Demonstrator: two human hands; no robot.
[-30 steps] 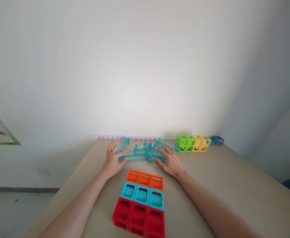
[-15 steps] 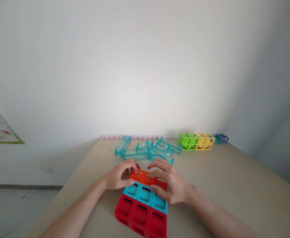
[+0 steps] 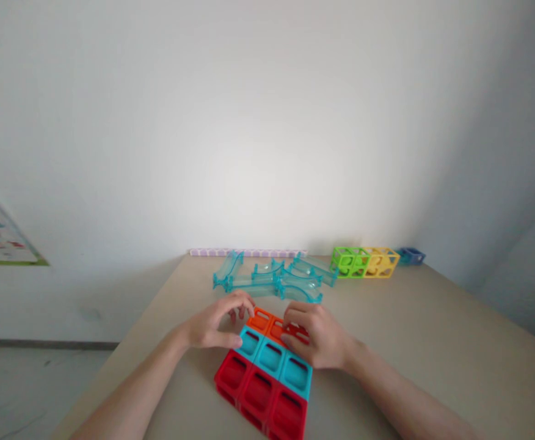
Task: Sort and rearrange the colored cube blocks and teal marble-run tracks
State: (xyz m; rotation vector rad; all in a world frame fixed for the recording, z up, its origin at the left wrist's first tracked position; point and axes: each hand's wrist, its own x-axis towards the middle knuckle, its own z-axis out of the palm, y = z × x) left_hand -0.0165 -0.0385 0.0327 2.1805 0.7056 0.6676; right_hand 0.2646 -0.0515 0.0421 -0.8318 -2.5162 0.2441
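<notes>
A slab of joined hollow cube blocks lies on the table in front of me. Its near row is red [image 3: 258, 392], its middle row light blue [image 3: 270, 358]. The back row has orange cubes [image 3: 260, 319] and, at its right end, a red-orange cube [image 3: 300, 333]. My left hand [image 3: 212, 321] is curved along the left side, thumb and fingers apart, the thumb tip at a light blue cube and a fingertip at the orange corner. My right hand [image 3: 320, 336] has its fingers bent over the back right end, closed on the red-orange cube, which they partly cover.
Clear teal track pieces [image 3: 253, 282] lie behind the slab. Green cubes [image 3: 350, 261] and yellow cubes [image 3: 381, 263] stand at the back right, beside a dark blue piece [image 3: 413, 256]. A lilac patterned strip [image 3: 249, 252] runs along the wall.
My left hand has drawn slightly left, its fingers off the orange cube's top. My right hand's fingers have closed in at the back right end. The slab has turned a little.
</notes>
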